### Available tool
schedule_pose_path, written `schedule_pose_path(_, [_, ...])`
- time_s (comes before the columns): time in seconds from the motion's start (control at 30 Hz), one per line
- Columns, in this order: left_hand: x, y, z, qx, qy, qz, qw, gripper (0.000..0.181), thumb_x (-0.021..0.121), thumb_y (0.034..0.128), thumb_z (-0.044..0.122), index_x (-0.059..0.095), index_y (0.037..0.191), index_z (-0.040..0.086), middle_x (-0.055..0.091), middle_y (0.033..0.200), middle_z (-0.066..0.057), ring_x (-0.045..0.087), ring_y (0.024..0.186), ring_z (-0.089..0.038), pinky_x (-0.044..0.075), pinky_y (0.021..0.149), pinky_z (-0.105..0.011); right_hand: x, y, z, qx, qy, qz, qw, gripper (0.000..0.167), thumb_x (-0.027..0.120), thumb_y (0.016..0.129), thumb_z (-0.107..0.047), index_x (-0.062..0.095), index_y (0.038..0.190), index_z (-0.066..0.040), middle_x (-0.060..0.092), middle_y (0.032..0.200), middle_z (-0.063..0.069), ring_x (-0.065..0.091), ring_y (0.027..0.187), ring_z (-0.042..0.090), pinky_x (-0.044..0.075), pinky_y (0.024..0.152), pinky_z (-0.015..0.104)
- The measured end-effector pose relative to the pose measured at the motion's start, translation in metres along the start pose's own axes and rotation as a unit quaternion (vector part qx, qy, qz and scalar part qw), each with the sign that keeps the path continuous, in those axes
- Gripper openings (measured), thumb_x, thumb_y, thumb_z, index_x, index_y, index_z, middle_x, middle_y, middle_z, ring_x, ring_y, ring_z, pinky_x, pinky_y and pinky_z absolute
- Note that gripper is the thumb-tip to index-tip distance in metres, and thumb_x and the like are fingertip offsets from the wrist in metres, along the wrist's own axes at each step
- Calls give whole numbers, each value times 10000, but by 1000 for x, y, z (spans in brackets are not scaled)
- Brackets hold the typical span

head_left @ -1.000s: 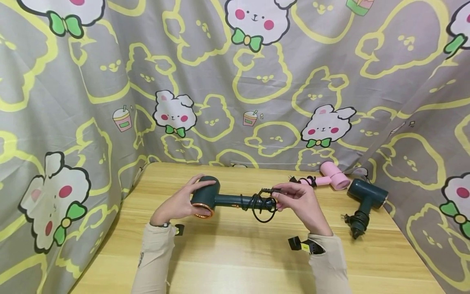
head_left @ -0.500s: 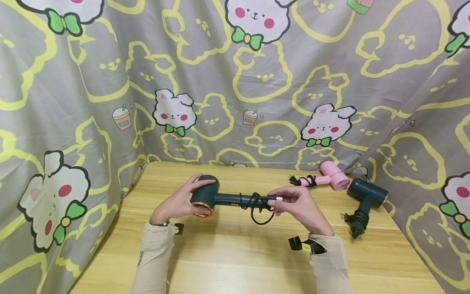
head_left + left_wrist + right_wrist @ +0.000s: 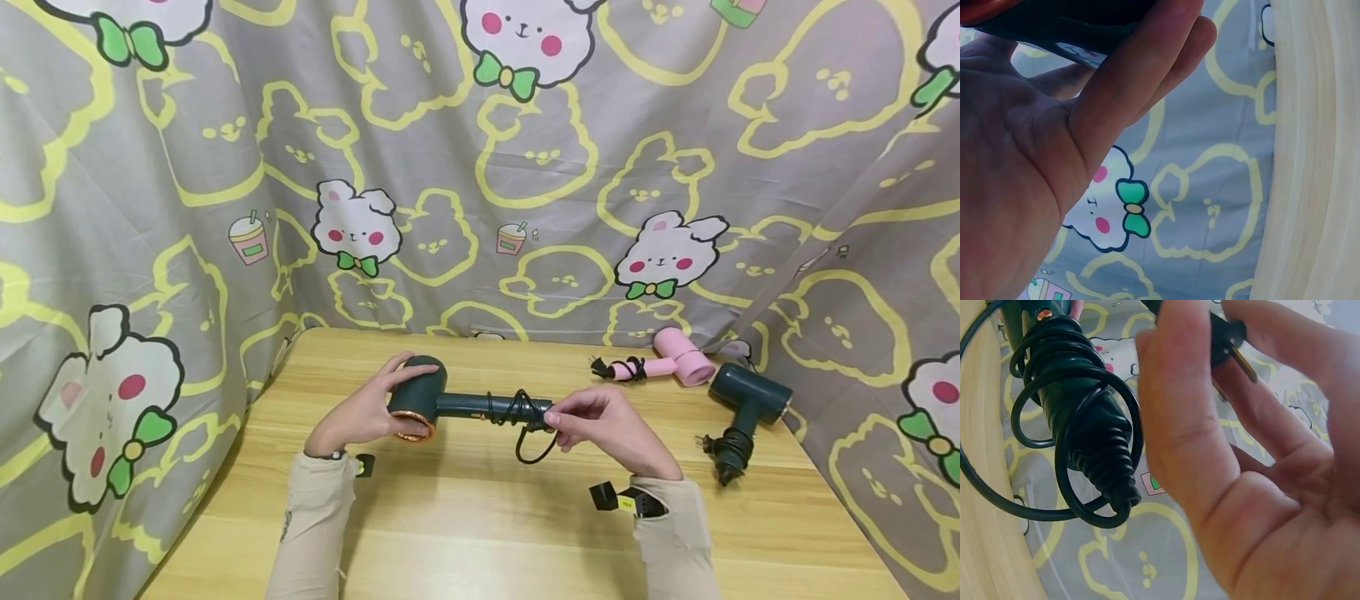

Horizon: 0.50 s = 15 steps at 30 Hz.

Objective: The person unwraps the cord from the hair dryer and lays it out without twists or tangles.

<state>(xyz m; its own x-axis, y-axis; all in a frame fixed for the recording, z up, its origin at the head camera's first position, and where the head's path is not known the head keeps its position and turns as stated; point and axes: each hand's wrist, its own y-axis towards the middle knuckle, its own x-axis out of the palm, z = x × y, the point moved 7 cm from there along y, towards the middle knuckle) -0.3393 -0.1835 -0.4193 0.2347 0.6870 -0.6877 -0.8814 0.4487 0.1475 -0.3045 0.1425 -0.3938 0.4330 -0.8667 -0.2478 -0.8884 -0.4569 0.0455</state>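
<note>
A dark green hair dryer [image 3: 461, 406] is held sideways above the table, its copper-ringed head at the left. My left hand [image 3: 363, 410] grips that head, thumb below and fingers over the top. Black cord [image 3: 517, 408] winds loosely round the handle, and one loop hangs under it. In the right wrist view, my right hand [image 3: 1241, 444] pinches the black plug [image 3: 1225, 340], its metal prongs showing, beside the coiled cord [image 3: 1063, 356]. The head view shows the right hand [image 3: 611, 425] at the handle's end, its fingers hiding most of the plug.
A pink hair dryer [image 3: 678, 358] with a wrapped black cord lies at the table's back right. Next to it lies another dark green dryer [image 3: 750, 396], its cord wound round the handle. Patterned curtains [image 3: 442, 250] stand behind and beside the wooden table [image 3: 465, 517].
The right hand has lowered slightly and turned with the plug beside the handle's end. The hanging cord loop has shifted and narrowed. My left hand keeps its grip on the dryer head.
</note>
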Motion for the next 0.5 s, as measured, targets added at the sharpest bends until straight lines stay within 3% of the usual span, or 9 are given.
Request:
schedule_pose_path(0.23, [0, 0, -1, -13, -9, -13, 10000, 899, 956, 717, 382, 520, 1504, 366, 238, 1688, -96, 479, 1382, -447, 478, 1040, -574, 2, 0, 5, 80, -161, -402, 9990, 318, 718, 984, -226, 753, 1112, 63, 756, 989, 191, 766, 739, 217, 631, 748, 445])
schedule_pose_path(0.5, [-2, -1, 1, 90, 25, 10, 10000, 902, 952, 723, 380, 516, 1512, 340, 241, 1682, -121, 489, 1367, -464, 485, 1026, -585, -1, -1, 11, 33, -283, -787, 9965, 245, 697, 996, -201, 765, 1112, 4, 760, 1065, 196, 771, 801, 208, 630, 776, 438])
